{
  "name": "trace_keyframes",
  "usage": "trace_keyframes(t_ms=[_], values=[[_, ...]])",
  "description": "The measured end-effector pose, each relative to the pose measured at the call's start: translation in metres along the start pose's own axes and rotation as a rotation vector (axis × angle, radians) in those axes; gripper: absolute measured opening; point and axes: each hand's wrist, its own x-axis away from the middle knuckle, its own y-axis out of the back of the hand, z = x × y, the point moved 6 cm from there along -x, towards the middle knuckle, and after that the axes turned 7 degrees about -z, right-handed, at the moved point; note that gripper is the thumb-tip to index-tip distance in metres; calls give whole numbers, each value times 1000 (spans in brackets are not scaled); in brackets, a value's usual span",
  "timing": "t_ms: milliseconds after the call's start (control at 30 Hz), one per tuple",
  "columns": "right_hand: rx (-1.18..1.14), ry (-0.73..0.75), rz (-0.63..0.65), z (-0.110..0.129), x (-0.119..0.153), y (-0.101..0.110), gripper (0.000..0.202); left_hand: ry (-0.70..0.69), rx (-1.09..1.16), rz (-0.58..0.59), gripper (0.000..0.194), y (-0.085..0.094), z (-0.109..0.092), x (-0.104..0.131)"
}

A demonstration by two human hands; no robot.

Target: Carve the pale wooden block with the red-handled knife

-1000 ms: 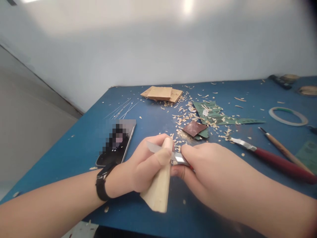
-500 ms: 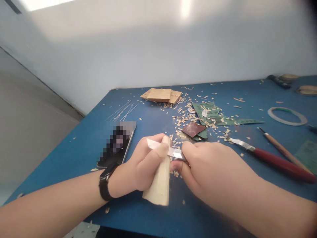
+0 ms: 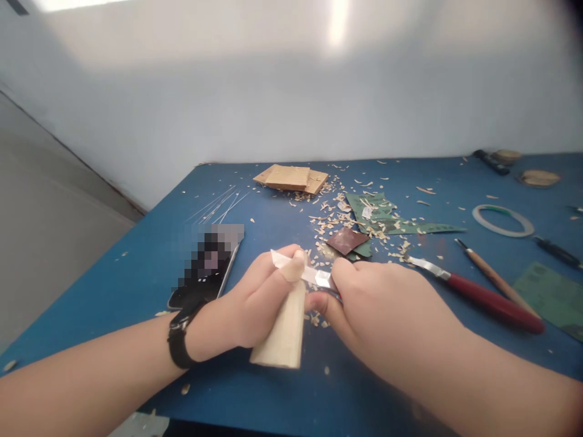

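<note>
My left hand [image 3: 264, 297] is wrapped round a pale piece of wood [image 3: 285, 337], whose wide end points down toward me. A bandage-like strip covers the tip of my left thumb, which lies by the blade. My right hand [image 3: 359, 303] is closed on a knife [image 3: 322, 279]; its handle is mostly hidden in the fist. The blade lies across the narrow upper end of the wood, its tip reaching past my left thumb. My right thumb rests close to the wood's right edge.
On the blue table [image 3: 182, 388], a phone [image 3: 204, 267] lies left. Wood boards [image 3: 289, 177], shavings, brown sandpaper [image 3: 347, 240] and green sheets [image 3: 378, 209] lie beyond my hands. At the right are a red-handled hook knife [image 3: 492, 300], a thin wooden-handled tool [image 3: 496, 278] and a tape ring [image 3: 503, 220].
The view has shifted slightly, so the table things at the right appear farther left. Both hands keep their holds, and the blade still crosses the wood's upper end.
</note>
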Motion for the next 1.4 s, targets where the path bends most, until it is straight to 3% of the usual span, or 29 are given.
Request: trace_keyframes(t_ms=[133, 200, 367, 533, 733, 900, 1233, 1400], values=[[-80, 57, 5, 3, 2, 4, 38, -49, -129, 133, 80, 0, -19, 3], [-140, 94, 17, 5, 4, 3, 32, -68, -142, 174, 84, -1, -23, 5], [-212, 145, 20, 7, 5, 0, 28, -105, -219, 186, 77, -4, -23, 4], [-159, 154, 16, 8, -3, -1, 28, -129, -135, 185, 62, -6, -25, -1], [-98, 123, 39, 10, -3, -1, 21, -110, -37, 123, 63, -1, -12, 2], [-93, 111, 29, 10, -1, -2, 26, -191, -6, 97, 69, 3, -5, 7], [-13, 68, 56, 6, -3, -5, 22, -10, 158, 87, 53, -2, 1, 3], [12, 18, 55, 4, -3, -2, 23, 43, 230, 26, 48, -4, 4, 1]])
